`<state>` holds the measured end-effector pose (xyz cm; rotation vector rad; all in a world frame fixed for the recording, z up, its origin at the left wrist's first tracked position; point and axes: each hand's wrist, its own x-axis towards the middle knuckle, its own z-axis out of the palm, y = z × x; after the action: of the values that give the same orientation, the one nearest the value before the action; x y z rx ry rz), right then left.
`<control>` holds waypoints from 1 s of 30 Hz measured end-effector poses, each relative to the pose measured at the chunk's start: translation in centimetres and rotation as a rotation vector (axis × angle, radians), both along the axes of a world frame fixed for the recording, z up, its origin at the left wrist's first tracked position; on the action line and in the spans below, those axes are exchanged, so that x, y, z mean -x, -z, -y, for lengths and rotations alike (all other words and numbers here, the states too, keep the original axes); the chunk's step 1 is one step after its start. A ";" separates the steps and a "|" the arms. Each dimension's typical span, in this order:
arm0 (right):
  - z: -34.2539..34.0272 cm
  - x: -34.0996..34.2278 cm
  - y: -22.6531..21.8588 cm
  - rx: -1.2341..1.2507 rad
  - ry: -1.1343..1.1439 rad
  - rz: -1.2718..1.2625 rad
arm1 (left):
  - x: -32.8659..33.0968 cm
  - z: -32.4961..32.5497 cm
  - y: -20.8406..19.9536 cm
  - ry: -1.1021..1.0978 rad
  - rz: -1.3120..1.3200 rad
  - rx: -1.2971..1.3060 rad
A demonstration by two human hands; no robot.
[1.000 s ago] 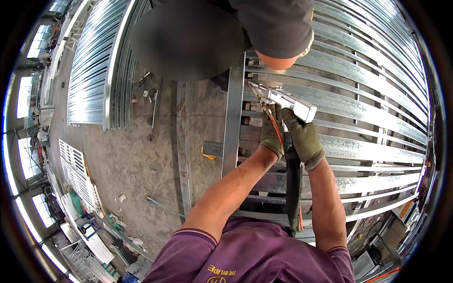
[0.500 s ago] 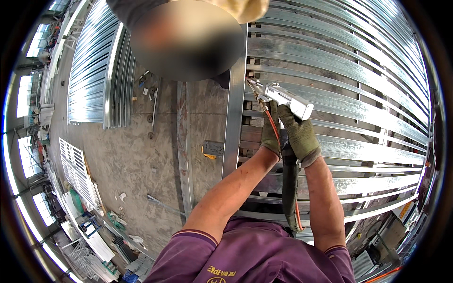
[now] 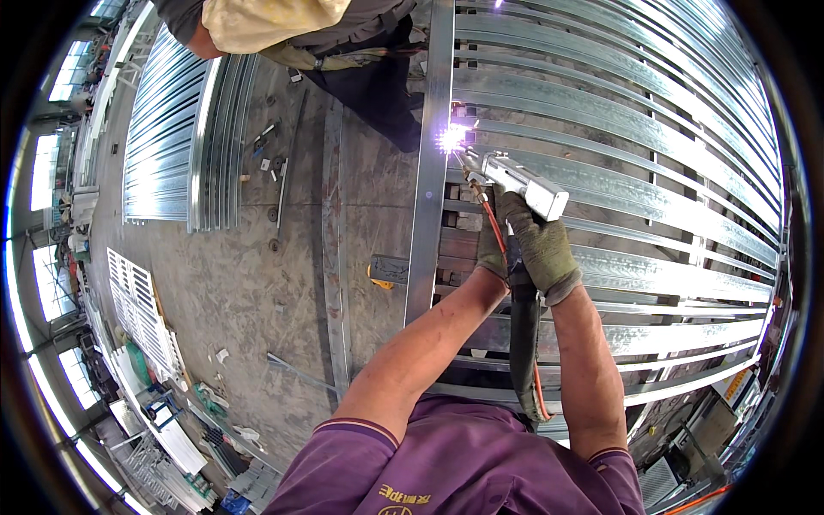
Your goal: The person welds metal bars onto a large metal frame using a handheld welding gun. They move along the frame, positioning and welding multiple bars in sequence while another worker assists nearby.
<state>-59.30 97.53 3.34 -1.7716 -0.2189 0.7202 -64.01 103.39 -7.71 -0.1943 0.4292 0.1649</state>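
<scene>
Both my hands, in green work gloves, are closed around a silver handheld welding torch (image 3: 522, 182). My right hand (image 3: 548, 251) wraps its grip from the right. My left hand (image 3: 491, 245) lies along its left side, partly hidden by the hose. A black sleeved cable (image 3: 524, 352) and an orange hose run from the torch down toward my body. At the torch tip a bright purple-white arc (image 3: 451, 138) glows, right at the inner edge of a long steel rail (image 3: 427, 193), where slat ends meet it.
Parallel galvanized steel slats (image 3: 635, 193) spread to the right. A co-worker (image 3: 360, 73) stands beyond the rail, top left. Stacked metal profiles (image 3: 163, 137) and a white slatted panel (image 3: 144, 309) lie on the left floor. A yellow-and-black tool (image 3: 380, 276) sits beside the rail.
A bright arc has appeared at the torch tip, and a second purple glint shows at the top. The co-worker has shifted up and left. My hands stay almost where they were.
</scene>
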 end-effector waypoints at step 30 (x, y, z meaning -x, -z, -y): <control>0.1 0.9 -0.8 0.014 -0.010 -0.040 | -0.1 0.1 1.0 0.019 -0.034 -0.060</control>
<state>-60.24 97.41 4.10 -1.7685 -0.1965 0.7655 -63.94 103.33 -8.75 -0.1282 0.4591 0.1630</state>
